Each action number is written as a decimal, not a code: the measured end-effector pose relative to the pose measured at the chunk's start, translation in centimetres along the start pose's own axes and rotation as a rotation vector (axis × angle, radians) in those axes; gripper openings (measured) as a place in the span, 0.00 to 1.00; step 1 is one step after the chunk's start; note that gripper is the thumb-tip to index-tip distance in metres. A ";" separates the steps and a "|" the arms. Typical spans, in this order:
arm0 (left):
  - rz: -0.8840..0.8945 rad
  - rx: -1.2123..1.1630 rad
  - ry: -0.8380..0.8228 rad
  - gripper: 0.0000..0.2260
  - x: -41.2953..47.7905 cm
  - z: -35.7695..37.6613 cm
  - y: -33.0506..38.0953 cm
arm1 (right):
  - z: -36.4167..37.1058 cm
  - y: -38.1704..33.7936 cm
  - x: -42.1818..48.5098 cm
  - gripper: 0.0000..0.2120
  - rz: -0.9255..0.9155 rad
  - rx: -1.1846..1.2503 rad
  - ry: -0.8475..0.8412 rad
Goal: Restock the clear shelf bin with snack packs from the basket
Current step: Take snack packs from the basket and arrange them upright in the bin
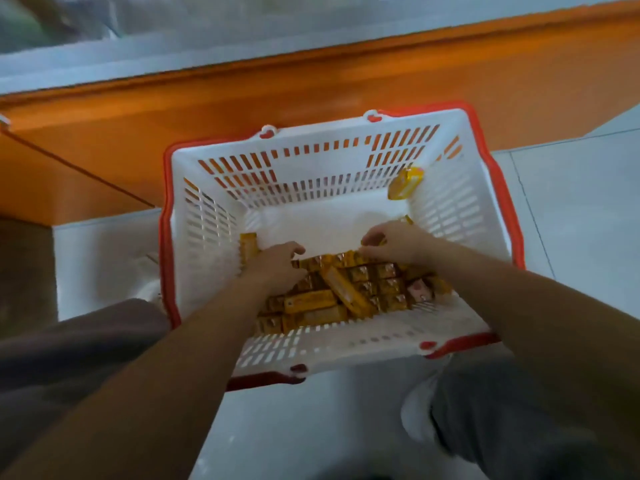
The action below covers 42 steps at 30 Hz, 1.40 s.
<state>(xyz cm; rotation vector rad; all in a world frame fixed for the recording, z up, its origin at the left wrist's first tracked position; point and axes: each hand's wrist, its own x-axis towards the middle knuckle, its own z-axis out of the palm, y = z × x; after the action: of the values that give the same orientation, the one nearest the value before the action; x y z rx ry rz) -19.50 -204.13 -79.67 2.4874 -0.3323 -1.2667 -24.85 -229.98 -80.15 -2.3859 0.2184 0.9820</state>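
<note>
A white slotted basket with a red rim stands on the floor in front of me. Several yellow snack packs lie piled along its near side. One more pack leans in the far right corner and another stands against the left wall. My left hand reaches into the pile with curled fingers over the packs. My right hand pinches a yellow pack at the pile's far edge. The clear shelf bin is not in view.
An orange shelf base runs across behind the basket, with a pale shelf surface above it. White floor tiles surround the basket. My knees in dark trousers flank the basket's near side.
</note>
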 end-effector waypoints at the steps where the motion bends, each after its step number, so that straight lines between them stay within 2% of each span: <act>1: 0.012 0.026 -0.031 0.23 0.7 0.1 -0.3 | 0.4 -0.1 0.5 0.25 -0.004 -0.027 -0.042; 4: 0.064 0.122 -0.130 0.24 2.5 0.3 -1.3 | 1.2 -0.6 2.0 0.31 -0.004 -0.187 -0.148; 6: 0.087 0.144 -0.169 0.26 3.3 0.3 -1.7 | 1.1 -0.7 2.9 0.31 -0.011 -0.226 -0.180; 12: 0.154 0.016 -0.223 0.26 4.5 -0.2 -1.4 | 0.4 -0.9 3.9 0.24 -0.022 -0.073 -0.248; 18: 0.168 -0.020 -0.294 0.25 5.3 -0.5 -1.7 | 0.7 -0.3 3.9 0.19 -0.033 0.072 -0.181; 20: 0.172 -0.042 -0.254 0.24 5.4 -0.2 -1.5 | 0.9 -0.7 4.0 0.23 -0.012 0.108 -0.164; 23: 0.191 -0.070 -0.183 0.23 5.3 -0.1 -1.4 | 1.4 -1.8 4.4 0.31 -0.001 0.064 -0.232; 26: 0.167 -0.082 -0.272 0.31 5.2 -0.6 -1.5 | 1.9 -2.3 4.7 0.28 -0.030 0.018 -0.236; 29: 0.149 0.015 -0.402 0.38 5.0 -1.6 -1.8 | 1.7 -2.2 4.6 0.24 -0.026 0.060 -0.207; 32: 0.179 0.044 -0.380 0.36 5.1 -1.9 -2.1 | 1.6 -2.3 4.0 0.24 -0.035 0.008 -0.176; 37: 0.212 0.039 -0.335 0.33 5.3 -1.6 -2.2 | 1.9 -3.5 3.1 0.23 -0.115 -0.227 -0.150; 42: 0.235 0.134 -0.318 0.33 5.7 -2.0 -1.8 | 1.6 -3.6 2.7 0.21 -0.131 -0.108 -0.085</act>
<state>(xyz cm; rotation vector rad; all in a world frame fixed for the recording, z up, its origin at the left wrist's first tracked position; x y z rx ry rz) -14.45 -204.12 -83.50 2.2614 -0.7861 -1.5798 -22.60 -225.96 -81.42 -2.4142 -0.0230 1.0545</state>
